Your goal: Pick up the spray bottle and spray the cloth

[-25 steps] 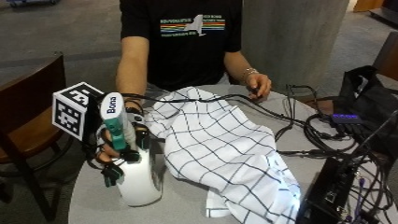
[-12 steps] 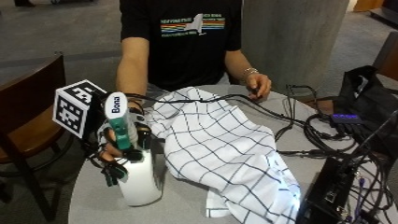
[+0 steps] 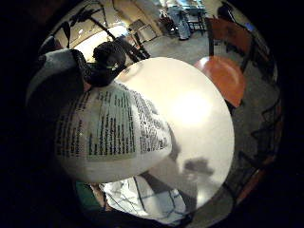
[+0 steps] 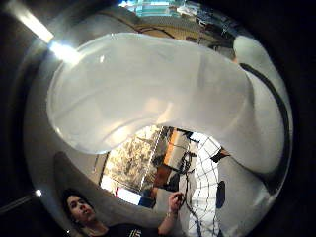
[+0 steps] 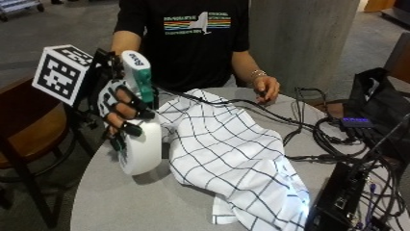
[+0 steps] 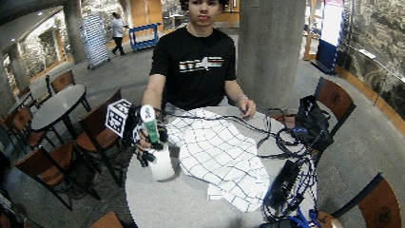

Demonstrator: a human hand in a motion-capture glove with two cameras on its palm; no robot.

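My gloved right hand [image 5: 121,115] grips the neck of a white spray bottle [image 5: 142,149] with a green and white spray head [image 5: 137,72]. The bottle hangs tilted just above the left side of the round grey table [image 5: 128,207], nozzle toward the cloth. The white cloth with a black grid [image 5: 224,154] lies crumpled in the table's middle, right beside the bottle. In the little finger side palm view the bottle's printed label [image 3: 109,128] is close, with the cloth [image 3: 142,199] beyond it. The bottle's body [image 4: 148,89] fills the thumb side palm view. The wide outside view shows the hand [image 6: 149,137] and bottle [image 6: 161,164].
The person's bare left hand [image 5: 266,89] rests on the table's far edge among black cables [image 5: 307,130]. A black bag [image 5: 378,106] and a black box [image 5: 346,197] stand at the right. A wooden chair [image 5: 32,130] is left of the table, with a concrete pillar [image 5: 301,43] behind.
The hand has lifted the spray bottle off the table and tipped it. The cloth and the bare hand have stayed where they were.
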